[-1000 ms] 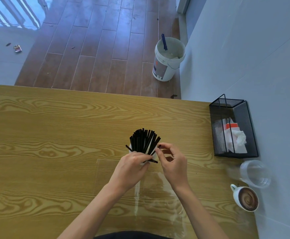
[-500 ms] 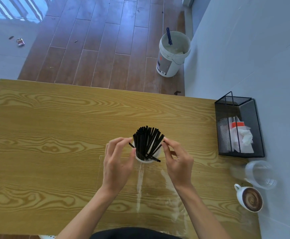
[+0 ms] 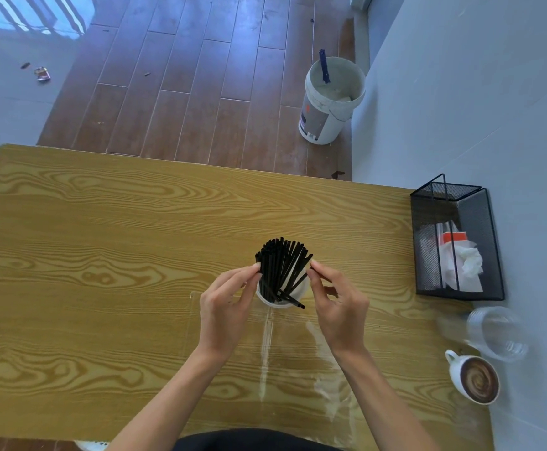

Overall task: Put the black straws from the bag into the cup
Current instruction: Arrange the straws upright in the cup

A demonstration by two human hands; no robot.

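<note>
A bundle of black straws point(image 3: 282, 266) stands fanned out in a white cup point(image 3: 301, 289) near the middle of the wooden table point(image 3: 103, 255). One straw leans low over the cup's near rim. My left hand point(image 3: 226, 307) is at the cup's left, thumb and forefinger pinching the outer straws. My right hand point(image 3: 339, 307) is at the cup's right, its fingertips closed on the tip of an outer straw. The clear plastic bag point(image 3: 265, 356) lies flat on the table under my wrists, just in front of the cup.
A black mesh basket point(image 3: 490, 242) with tissues stands at the table's right edge by the wall. In front of it lie a clear plastic cup point(image 3: 496, 333) and a mug of coffee point(image 3: 475, 380). A white bucket point(image 3: 330, 102) stands on the floor beyond the table.
My left hand let go of the cup and both hands opened beside it. Their fingertips have now closed in on the outer straws from either side.
</note>
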